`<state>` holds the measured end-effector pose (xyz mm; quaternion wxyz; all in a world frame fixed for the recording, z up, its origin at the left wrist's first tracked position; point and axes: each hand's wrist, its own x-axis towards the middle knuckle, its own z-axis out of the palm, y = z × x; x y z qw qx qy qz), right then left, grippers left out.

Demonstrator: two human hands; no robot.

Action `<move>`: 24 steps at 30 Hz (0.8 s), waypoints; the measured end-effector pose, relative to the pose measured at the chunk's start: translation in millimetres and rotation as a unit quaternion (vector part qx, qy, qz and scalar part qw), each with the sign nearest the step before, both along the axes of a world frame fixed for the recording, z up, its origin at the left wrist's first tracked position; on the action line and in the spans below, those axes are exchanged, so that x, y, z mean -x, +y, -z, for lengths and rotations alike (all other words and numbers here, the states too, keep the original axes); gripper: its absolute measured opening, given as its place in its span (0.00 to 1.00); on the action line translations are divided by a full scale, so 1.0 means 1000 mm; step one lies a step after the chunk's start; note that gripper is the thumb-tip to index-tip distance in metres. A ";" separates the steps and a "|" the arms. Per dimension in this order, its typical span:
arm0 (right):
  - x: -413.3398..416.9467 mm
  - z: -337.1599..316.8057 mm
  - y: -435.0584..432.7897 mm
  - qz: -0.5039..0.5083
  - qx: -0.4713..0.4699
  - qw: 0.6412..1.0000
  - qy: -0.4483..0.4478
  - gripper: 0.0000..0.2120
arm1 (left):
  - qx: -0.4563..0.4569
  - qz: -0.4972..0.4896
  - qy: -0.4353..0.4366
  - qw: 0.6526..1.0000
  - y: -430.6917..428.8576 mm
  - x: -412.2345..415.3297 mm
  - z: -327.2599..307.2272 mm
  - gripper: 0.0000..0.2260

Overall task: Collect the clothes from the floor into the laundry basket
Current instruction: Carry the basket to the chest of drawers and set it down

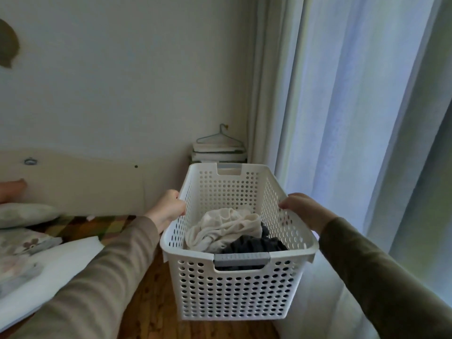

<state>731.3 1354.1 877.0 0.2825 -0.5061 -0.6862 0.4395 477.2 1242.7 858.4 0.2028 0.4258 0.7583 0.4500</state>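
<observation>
A white perforated laundry basket (234, 292) with grey handle grips is held up in front of me above the wooden floor. My left hand (170, 206) grips its left rim and my right hand (303, 211) grips its right rim. Inside lie a cream-coloured garment (225, 228) and, toward the near end, a dark grey garment (254, 244). No clothes show on the visible strip of floor.
A bed (49, 260) with floral pillows and a white sheet stands at the left. Pale curtains (354, 118) hang at the right and reach the floor. In the far corner a stack of books (219, 152) carries a wire hanger. Wooden floor (151, 314) shows below the basket.
</observation>
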 end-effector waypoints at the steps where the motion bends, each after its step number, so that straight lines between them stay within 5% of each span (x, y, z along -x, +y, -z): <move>1: 0.010 0.000 0.014 0.004 0.003 1.000 0.001 0.07 | -0.002 -0.001 -0.002 1.000 0.014 0.010 0.001 0.09; 24: 0.225 0.041 0.256 0.112 0.038 0.993 0.010 0.06 | 0.026 0.064 0.011 0.998 0.289 0.237 0.020 0.10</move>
